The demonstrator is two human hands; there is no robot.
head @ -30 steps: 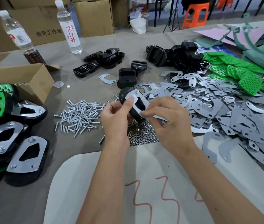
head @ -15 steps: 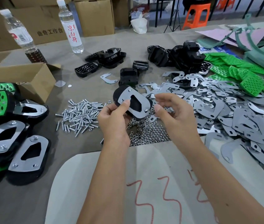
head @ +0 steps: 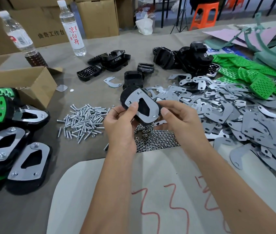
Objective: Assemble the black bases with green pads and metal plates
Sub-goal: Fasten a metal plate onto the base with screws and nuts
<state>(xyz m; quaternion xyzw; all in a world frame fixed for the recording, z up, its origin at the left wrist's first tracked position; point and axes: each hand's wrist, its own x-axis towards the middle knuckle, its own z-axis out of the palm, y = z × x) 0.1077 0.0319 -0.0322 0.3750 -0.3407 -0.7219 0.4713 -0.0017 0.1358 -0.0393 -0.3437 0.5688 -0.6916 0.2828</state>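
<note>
A black base with a metal plate on its upper face is held above the table, plate side up. My left hand grips its left edge, thumb pressing the plate near a screw. My right hand pinches its right end. Loose metal plates cover the table to the right. Green pads lie at the far right. More black bases are heaped beyond. Finished assemblies lie stacked at the left.
A heap of screws and a pile of nuts lie under and left of my hands. A cardboard box and two bottles stand at the back left. White paper with red writing lies at the near edge.
The base has turned so that its plate faces up. My right hand came off it for a moment and now pinches its right end again.
</note>
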